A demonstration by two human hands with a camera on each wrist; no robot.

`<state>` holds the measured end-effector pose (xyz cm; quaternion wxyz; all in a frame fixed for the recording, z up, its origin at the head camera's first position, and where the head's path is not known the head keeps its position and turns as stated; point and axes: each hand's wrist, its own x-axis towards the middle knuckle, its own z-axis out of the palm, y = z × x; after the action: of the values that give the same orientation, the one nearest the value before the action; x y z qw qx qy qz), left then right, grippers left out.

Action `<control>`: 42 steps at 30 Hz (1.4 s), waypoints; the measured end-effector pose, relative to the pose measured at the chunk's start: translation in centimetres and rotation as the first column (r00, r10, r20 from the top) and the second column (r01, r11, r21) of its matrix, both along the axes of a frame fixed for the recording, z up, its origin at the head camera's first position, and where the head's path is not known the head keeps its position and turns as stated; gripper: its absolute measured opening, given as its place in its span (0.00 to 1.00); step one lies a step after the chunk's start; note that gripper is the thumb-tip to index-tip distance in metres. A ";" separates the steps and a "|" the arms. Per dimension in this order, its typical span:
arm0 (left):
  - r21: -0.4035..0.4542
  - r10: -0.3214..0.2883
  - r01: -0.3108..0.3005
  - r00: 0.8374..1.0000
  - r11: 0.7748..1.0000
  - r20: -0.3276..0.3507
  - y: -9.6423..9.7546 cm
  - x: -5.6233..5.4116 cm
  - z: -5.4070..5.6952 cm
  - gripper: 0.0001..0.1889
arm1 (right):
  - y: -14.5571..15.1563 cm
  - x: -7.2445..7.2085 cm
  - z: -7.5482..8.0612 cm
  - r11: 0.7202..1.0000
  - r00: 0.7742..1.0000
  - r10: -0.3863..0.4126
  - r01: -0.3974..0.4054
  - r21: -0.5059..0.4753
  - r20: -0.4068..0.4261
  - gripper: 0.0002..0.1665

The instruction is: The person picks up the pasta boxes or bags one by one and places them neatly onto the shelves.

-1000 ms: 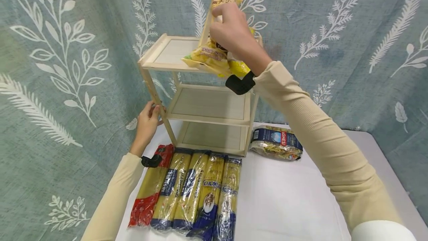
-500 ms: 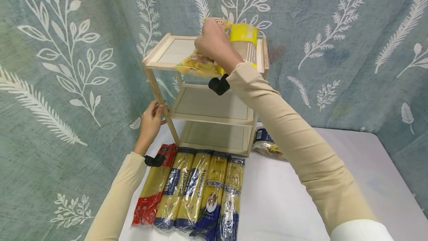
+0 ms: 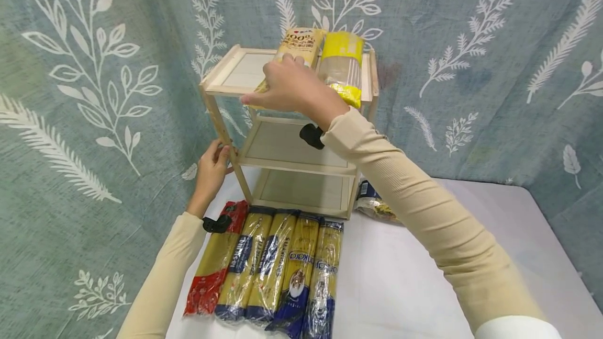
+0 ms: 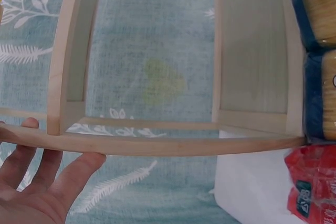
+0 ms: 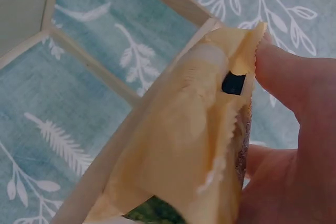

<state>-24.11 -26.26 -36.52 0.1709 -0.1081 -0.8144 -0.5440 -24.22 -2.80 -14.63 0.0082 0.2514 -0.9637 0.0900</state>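
Note:
In the head view, my right hand (image 3: pixel 294 85) lies over a cream-yellow packet of pasta (image 3: pixel 301 43) on the top tier of a small wooden shelf rack (image 3: pixel 301 170). Its thumb sticks out to the left and its fingers rest on the wrapper, loosened. The right wrist view shows the same packet (image 5: pixel 178 129) close up, overhanging the rack's edge beside the hand (image 5: pixel 299 114). A bright yellow packet (image 3: pixel 341 61) lies just to its right. My left hand (image 3: pixel 211 171) holds the rack's front left post (image 4: pixel 173 146), fingers and thumb on either side of it.
Several spaghetti packs, among them a red one (image 3: pixel 207 276) and a blue-ended one (image 3: pixel 325 276), lie in a row before the rack on the white tabletop (image 3: pixel 391 286). Another pasta bag (image 3: pixel 377 205) lies right of the rack, partly behind my right forearm. A leaf-patterned curtain (image 3: pixel 447 41) hangs behind.
My right hand lowered the cream-yellow packet from upright onto the top tier, left of the bright yellow one, and its grip has loosened. My left hand stays on the post.

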 end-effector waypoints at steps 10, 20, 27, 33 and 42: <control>0.002 -0.002 0.002 1.000 1.000 -0.010 0.1 -0.2 -0.1 0.19 | 0.7 -0.3 -0.3 0.999 0.999 0.043 -0.044 -0.032 -0.021 0.35; 0.007 0.001 -0.001 1.000 1.000 0.007 -0.1 0.0 -0.1 0.20 | 1.2 0.4 -1.3 0.996 0.993 0.041 -0.049 -0.079 -0.107 0.37; 0.035 -0.005 0.004 0.999 0.999 0.036 -0.1 0.1 -0.1 0.20 | 2.2 1.5 -1.6 0.985 0.981 0.101 -0.122 -0.121 -0.168 0.33; 0.027 -0.008 0.007 0.999 1.000 0.039 0.1 0.1 0.0 0.20 | 3.8 3.1 -1.9 0.955 0.961 0.159 -0.208 -0.211 -0.228 0.32; 0.007 -0.011 0.011 0.999 1.000 0.032 0.3 0.0 0.1 0.20 | 6.1 5.8 -2.9 0.896 0.922 0.224 -0.322 -0.305 -0.316 0.28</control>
<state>-24.08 -25.96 -36.42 0.1550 -0.1033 -0.8145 -0.5494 -18.46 3.31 -17.53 0.1725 0.3898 -0.8762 0.2251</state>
